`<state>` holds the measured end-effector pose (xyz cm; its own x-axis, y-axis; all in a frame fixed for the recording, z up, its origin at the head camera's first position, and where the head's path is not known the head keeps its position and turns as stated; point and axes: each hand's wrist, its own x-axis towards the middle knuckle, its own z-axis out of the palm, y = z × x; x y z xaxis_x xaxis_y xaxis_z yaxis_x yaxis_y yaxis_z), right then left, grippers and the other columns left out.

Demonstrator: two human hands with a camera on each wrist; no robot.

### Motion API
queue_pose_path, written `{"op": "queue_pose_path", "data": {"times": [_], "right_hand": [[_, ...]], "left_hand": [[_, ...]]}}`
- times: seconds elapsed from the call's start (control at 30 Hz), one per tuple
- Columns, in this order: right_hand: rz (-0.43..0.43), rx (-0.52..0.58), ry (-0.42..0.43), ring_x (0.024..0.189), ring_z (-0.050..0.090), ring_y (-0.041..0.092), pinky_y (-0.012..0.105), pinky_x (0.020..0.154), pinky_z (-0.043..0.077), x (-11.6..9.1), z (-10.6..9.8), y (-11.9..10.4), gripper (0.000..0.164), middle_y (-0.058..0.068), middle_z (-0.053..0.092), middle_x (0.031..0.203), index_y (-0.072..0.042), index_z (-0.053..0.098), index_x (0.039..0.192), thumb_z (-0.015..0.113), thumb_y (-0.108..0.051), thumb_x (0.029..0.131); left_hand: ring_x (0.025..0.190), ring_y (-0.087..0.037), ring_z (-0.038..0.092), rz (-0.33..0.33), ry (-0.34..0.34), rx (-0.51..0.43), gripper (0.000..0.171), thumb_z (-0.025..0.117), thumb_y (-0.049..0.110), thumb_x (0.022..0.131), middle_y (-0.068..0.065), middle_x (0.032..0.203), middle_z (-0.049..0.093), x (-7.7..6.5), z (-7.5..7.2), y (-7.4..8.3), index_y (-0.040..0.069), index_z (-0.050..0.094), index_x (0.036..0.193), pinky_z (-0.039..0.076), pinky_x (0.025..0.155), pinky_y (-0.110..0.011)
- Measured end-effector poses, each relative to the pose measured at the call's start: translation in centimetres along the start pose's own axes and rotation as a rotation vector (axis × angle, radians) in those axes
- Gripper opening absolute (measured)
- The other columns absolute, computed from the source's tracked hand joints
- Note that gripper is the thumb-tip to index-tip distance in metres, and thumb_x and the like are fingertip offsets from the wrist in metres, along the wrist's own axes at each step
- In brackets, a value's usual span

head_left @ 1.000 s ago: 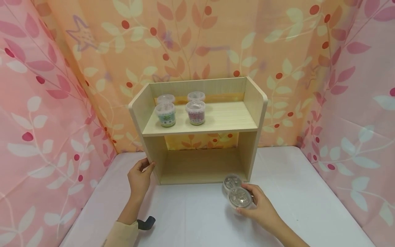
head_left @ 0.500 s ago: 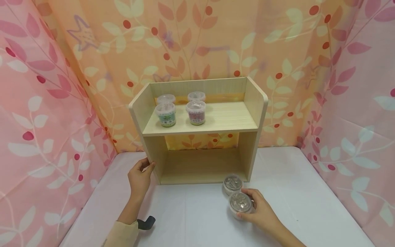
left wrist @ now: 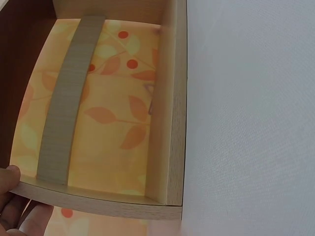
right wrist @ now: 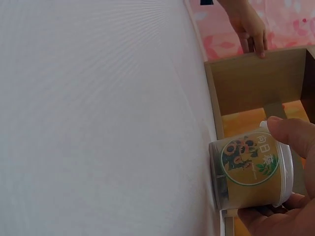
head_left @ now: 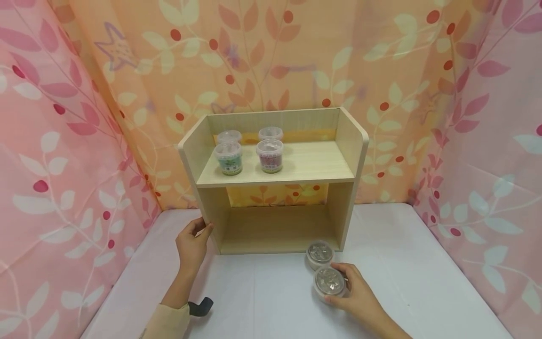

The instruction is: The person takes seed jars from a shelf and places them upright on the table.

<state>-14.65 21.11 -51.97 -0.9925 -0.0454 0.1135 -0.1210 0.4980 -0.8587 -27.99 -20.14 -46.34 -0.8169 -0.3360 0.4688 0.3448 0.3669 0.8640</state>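
My left hand pinches the front edge of the left side panel of a pale wooden two-tier shelf. In the left wrist view its thumb lies on the panel's inner side, fingers outside. My right hand grips a lidded clear plastic cup around its upper side, low over the white table in front of the shelf's right end. The right wrist view shows a round sunflower label on this cup. A similar lidded cup stands right behind it, at the shelf's lower front edge.
On the upper tier stand several lidded cups in two columns, a green-labelled cup and a pink-labelled cup in front. The lower tier has an open back. A dark curved piece sits at the left wrist. Patterned curtains surround the table.
My right hand has drawn the cup slightly down toward me, and the cup looks more level. The left hand stays on the shelf panel.
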Motion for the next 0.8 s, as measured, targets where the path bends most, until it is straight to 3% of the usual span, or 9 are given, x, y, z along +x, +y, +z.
{"op": "queue_pose_path", "data": {"times": [0.17,0.8], "right_hand": [[-0.001,-0.006,0.003,0.134,0.051,0.035,0.058,0.111,0.044,-0.2,0.2,0.4,0.087,0.008,0.052,0.142,-0.008,0.050,0.143,0.094,-0.031,0.072],[0.044,-0.059,-0.051,0.139,0.048,0.035,0.054,0.111,0.044,-0.1,-0.1,0.1,0.092,0.008,0.049,0.149,-0.008,0.044,0.148,0.091,-0.037,0.075]], "left_hand": [[0.104,-0.034,0.073,-0.006,-0.006,-0.011,0.024,0.081,0.005,0.087,-0.019,0.102,0.076,0.2,0.1,-1.4,-0.003,0.075,0.109,0.053,0.077,-0.006],[0.103,-0.033,0.073,-0.002,-0.019,-0.013,0.023,0.080,0.006,0.088,-0.018,0.102,0.076,0.5,0.0,-2.0,-0.001,0.075,0.110,0.054,0.078,-0.007]]}}
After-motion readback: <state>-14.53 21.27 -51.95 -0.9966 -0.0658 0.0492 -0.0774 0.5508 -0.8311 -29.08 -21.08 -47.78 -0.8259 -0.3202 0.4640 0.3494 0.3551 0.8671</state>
